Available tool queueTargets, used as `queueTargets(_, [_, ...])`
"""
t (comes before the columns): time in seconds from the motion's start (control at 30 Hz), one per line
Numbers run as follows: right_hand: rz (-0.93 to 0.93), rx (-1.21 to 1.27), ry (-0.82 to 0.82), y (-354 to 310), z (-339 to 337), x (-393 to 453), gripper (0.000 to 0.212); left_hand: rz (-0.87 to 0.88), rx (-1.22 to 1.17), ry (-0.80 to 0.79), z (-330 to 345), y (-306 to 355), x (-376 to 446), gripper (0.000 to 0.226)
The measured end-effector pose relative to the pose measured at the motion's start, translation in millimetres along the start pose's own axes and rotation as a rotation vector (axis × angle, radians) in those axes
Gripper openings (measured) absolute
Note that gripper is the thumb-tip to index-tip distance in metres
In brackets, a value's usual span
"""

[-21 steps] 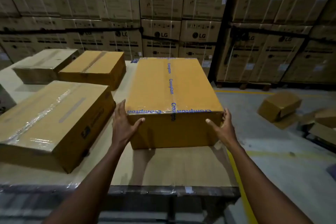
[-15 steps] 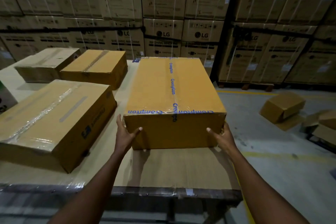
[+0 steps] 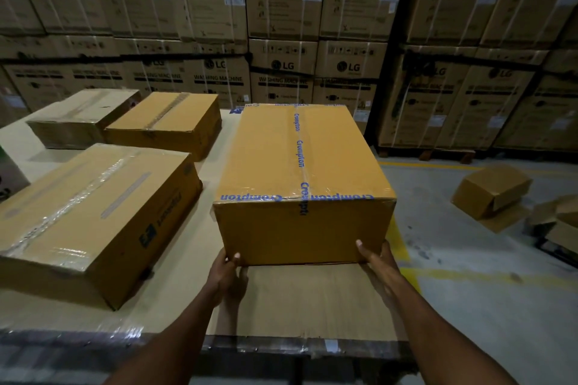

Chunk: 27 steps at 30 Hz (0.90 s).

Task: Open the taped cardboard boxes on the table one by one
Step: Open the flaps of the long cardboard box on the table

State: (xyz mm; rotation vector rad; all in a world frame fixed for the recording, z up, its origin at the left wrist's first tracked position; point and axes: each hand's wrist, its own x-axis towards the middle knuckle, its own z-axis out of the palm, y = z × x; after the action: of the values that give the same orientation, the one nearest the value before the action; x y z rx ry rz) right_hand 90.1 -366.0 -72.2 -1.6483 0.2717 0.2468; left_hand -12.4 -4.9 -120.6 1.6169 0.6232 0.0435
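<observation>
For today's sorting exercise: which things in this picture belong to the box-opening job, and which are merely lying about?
Belong to the job:
Crompton-taped box, gripped at its near bottom corners by the left hand and right hand
clear-taped box
two far taped boxes
table

Lying about:
opened boxes on the floor
stacked LG washing machine cartons

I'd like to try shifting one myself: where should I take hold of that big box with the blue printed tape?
Take the blue-taped box at its two near bottom corners, coming from the table's front edge, as the left hand and right hand do. It is probably too wide for one hand, and its smooth sides show no handles.
</observation>
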Motion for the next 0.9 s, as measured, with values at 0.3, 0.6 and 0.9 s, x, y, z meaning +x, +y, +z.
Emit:
queueTargets(0.3, [-0.145,0.141,0.055,-40.4,-2.0,16.1,0.061,0.108,-0.455,0.022,2.7,54.5,-2.8,0.046])
queueTargets(0.6, [-0.485,0.011,0.096,-137.6,-4.0,11.8,0.083,0.459,-0.395,0.043,-13.1,151.0,-8.8,0.075])
queueTargets(0.9, [-0.650,0.127,0.105,-245.4,-2.2,-12.7,0.087,0.685,-0.120,0.293,-35.3,256.0,-12.7,0.102])
